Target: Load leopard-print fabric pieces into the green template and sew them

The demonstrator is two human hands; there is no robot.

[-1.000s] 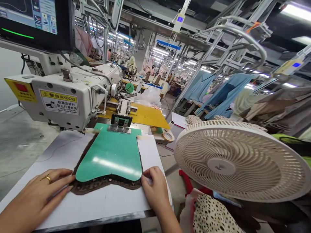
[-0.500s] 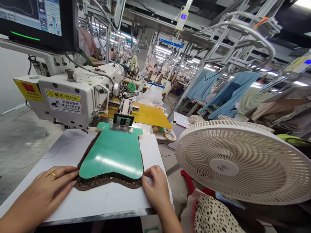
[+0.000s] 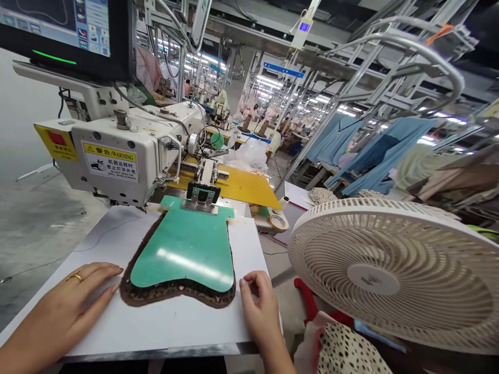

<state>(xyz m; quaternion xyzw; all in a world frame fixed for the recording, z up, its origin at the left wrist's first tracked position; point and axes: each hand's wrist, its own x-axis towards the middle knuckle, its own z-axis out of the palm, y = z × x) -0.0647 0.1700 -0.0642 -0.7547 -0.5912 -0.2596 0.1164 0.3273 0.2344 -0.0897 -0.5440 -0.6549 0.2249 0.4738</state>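
Head view: left hand (image 3: 74, 301) spread, right hand (image 3: 260, 306) loosely curled, both empty; keep your fabric (image 3: 134, 298) flat under the template (image 3: 179, 244).

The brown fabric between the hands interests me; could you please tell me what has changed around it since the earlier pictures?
The right hand has come off the brown fabric, moving right, leaving a gap. The left hand has drawn back leftward; whether it touches the fabric is unclear. The green plate still lies on the fabric.

You were in a garment factory: an industrial sewing machine (image 3: 113, 153), thread cones (image 3: 247, 123), draped blue cloth (image 3: 333, 139) and, apparently, blurred distant workstations (image 3: 286, 123) showed it.
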